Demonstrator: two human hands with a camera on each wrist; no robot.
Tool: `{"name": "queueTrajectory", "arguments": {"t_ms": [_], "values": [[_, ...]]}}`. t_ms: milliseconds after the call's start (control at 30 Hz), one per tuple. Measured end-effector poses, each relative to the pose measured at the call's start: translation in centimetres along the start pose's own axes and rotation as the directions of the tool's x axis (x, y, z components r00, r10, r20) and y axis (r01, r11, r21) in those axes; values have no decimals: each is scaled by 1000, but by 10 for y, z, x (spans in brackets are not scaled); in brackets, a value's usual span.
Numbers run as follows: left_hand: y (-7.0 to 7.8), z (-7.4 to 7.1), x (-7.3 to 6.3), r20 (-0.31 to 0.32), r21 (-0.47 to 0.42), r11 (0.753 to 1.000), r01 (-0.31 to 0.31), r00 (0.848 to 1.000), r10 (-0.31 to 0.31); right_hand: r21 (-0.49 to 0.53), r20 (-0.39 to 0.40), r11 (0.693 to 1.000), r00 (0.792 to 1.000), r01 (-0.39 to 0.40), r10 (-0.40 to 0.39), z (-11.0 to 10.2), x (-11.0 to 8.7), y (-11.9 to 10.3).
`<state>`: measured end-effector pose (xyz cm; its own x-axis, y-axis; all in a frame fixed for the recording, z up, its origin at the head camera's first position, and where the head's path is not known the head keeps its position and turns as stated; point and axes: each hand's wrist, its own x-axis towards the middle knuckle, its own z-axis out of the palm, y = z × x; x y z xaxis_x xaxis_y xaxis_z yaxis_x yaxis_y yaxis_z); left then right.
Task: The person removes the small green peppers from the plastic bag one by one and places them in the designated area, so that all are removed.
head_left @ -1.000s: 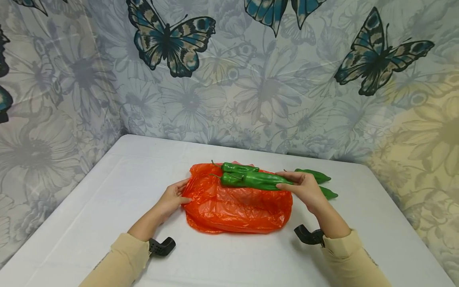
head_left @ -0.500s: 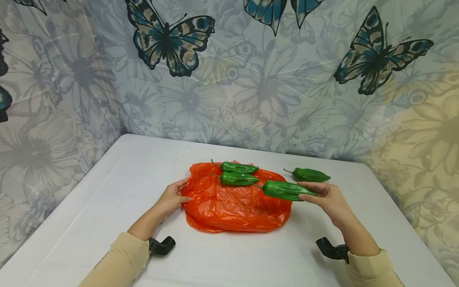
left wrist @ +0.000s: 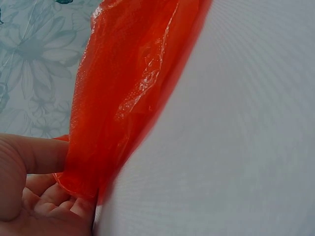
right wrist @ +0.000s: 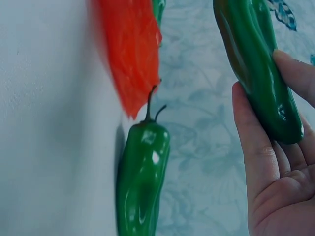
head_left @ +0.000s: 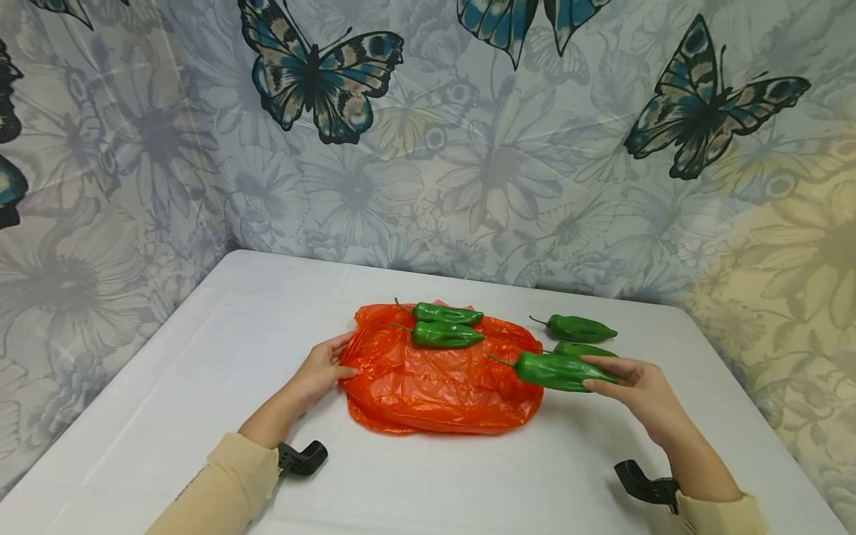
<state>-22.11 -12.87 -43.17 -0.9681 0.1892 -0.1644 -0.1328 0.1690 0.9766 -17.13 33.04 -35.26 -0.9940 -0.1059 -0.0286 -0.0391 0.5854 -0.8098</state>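
My left hand [head_left: 324,371] pinches the left edge of an orange-red plastic bag [head_left: 435,386], thumb on one side and fingers on the other in the left wrist view. The bag lies flat in the middle of the table. Two green peppers [head_left: 446,334] rest side by side on its upper part, stems to the left. Between thumb and fingers my right hand [head_left: 645,390] holds another green pepper [right wrist: 256,64] by its tip end, raised beside the bag's right edge. Two more green peppers [head_left: 580,327] lie right of the bag, the nearer one partly hidden behind the held pepper.
A white cloth covers the table [head_left: 428,483]. Behind it and to the left stands a fabric backdrop [head_left: 428,186] with butterflies and flowers. A black wrist mount [head_left: 304,458] sits at the left wrist, and a like one [head_left: 642,483] at the right.
My right hand has carried its pepper rightward and toward me, from over the bag to beside the bag's right edge. The left hand, the bag and the lying peppers have stayed put.
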Motion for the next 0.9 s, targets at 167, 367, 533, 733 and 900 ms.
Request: {"name": "queueTrajectory", "arguments": {"t_ms": [167, 367, 533, 733, 900], "values": [[0, 1, 0, -5, -9, 1000, 6, 1000, -6, -37, 8, 999, 1000, -8, 8, -5, -2, 7], [0, 0, 0, -12, -1, 1000, 14, 1000, -14, -91, 9, 995, 999, -37, 38, -13, -5, 18], [-1, 1, 0, -6, 0, 1000, 14, 1000, -14, -94, 19, 994, 998, -60, 62, -17, -5, 27], [-2, 1, 1, -13, 2, 1000, 21, 1000, -21, -115, 10, 989, 995, -94, 96, -20, -5, 38], [-1, 0, 2, -13, 7, 1000, 13, 1000, -13, -77, 6, 991, 994, -108, 109, -25, -4, 49]]}}
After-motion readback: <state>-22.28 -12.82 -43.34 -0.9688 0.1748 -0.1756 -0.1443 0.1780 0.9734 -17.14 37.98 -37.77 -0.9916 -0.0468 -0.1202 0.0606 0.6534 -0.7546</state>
